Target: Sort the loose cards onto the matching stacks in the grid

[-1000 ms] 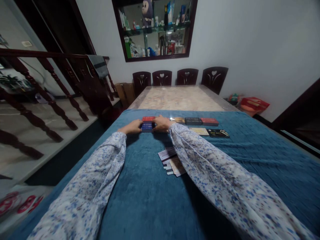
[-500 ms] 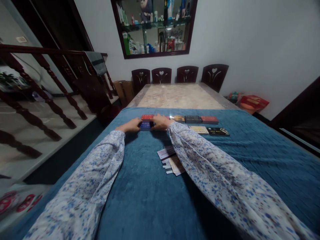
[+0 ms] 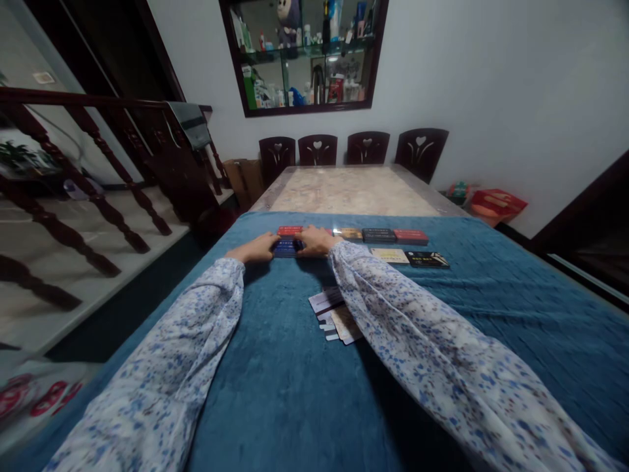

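My left hand [image 3: 258, 248] holds the left end of a stack of blue cards [image 3: 285, 246], and my right hand [image 3: 316, 241] has its fingers closed at the right end. The stack lies on the blue cloth [image 3: 275, 367]. Just behind it sits a red card stack [image 3: 289, 231]. My right hand partly covers another reddish stack beside that one. Farther right in the back row are a gold stack [image 3: 350, 233], a black stack [image 3: 378, 235] and a red stack [image 3: 411, 236]. Cream cards [image 3: 390, 256] and black cards [image 3: 426, 259] lie in front of these.
Loose cards [image 3: 327, 300] lie fanned on the cloth, partly under my right forearm. Beyond the cloth is the bare marble-patterned tabletop [image 3: 354, 190]. Dark chairs [image 3: 318, 151] line its far end. A wooden railing [image 3: 98, 98] runs along the left, and a cardboard box [image 3: 244, 180] stands near it.
Both hands stay at the blue card stack with hardly any movement. The view has shifted very slightly; the other cards keep their places.
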The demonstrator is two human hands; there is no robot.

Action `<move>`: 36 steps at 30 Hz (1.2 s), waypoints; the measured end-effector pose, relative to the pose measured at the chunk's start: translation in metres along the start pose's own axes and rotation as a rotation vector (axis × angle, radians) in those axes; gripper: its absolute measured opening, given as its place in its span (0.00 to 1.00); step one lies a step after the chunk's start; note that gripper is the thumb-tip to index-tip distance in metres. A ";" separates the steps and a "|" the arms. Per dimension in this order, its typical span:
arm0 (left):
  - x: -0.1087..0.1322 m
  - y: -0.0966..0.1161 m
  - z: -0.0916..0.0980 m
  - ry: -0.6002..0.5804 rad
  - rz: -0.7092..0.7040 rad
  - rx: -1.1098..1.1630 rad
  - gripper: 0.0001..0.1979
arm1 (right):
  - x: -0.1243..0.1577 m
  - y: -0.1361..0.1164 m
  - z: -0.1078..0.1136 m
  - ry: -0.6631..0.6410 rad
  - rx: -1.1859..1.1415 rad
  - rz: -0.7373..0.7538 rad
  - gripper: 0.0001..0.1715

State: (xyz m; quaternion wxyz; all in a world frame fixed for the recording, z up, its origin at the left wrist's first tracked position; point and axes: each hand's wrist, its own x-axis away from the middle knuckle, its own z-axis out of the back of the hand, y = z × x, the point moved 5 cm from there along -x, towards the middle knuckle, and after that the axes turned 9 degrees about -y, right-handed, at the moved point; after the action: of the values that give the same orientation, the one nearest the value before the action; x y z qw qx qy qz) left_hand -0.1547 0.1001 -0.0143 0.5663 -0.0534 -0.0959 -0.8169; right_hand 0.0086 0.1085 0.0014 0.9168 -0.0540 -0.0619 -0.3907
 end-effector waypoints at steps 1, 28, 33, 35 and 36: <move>0.001 -0.001 0.000 0.007 -0.002 0.008 0.30 | 0.000 0.001 -0.001 0.005 -0.004 0.002 0.27; 0.055 0.083 -0.012 0.415 -0.339 0.086 0.15 | 0.098 0.026 -0.001 0.215 0.073 0.026 0.14; 0.064 0.111 -0.019 0.415 -0.380 0.062 0.14 | 0.124 0.033 -0.011 0.245 0.061 0.022 0.14; 0.068 0.123 -0.021 0.410 -0.390 0.054 0.14 | 0.135 0.035 -0.015 0.244 0.049 0.026 0.14; 0.069 0.129 -0.022 0.408 -0.396 0.052 0.14 | 0.140 0.036 -0.018 0.247 0.048 0.034 0.14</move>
State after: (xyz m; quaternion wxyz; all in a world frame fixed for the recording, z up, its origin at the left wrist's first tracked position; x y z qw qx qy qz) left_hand -0.0581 -0.0121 -0.0101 0.4046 0.1466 -0.0096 -0.9026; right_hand 0.1324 0.0313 0.0041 0.9251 0.0154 0.0430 -0.3770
